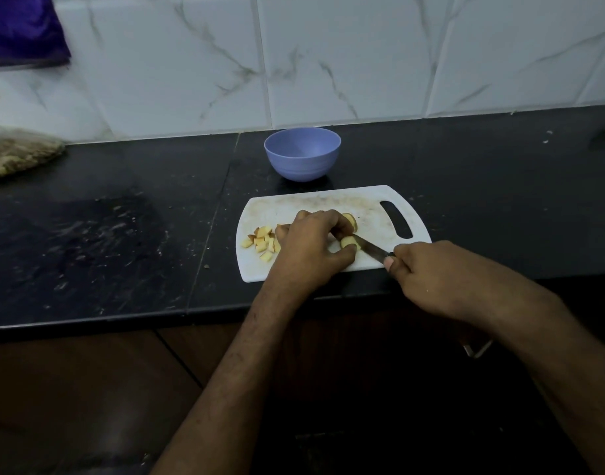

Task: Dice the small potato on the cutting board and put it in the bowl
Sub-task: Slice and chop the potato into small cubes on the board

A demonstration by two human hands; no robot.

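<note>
Potato work on a white plastic cutting board (pixel 294 207) with a slot handle at its right end, lying on a black stone counter (pixel 105 234) near the front edge. Left hand (pixel 311 248) bent over the board's middle, fingers curled, thumb and fingertips pinching a pale yellow potato piece (pixel 349 242) against the board. Second piece with reddish skin (pixel 350 221) just behind the fingers, partly hidden. Right hand (pixel 434 275) wrapped round the handle of a small dark-bladed knife (pixel 371 249); handle hidden inside the fist. Blade angled up-left, tip touching the pinched piece. Heap of diced potato cubes (pixel 261 243), yellow with bits of red skin, on the board's left part, just beside the left hand. Lilac plastic bowl (pixel 302 154) upright on the counter behind the board, near the white marbled wall tiles (pixel 362 56); nothing visible inside. Purple cloth (pixel 23 29) at top left; tan fibrous mat (pixel 16 152) at the counter's left edge, blurred.
</note>
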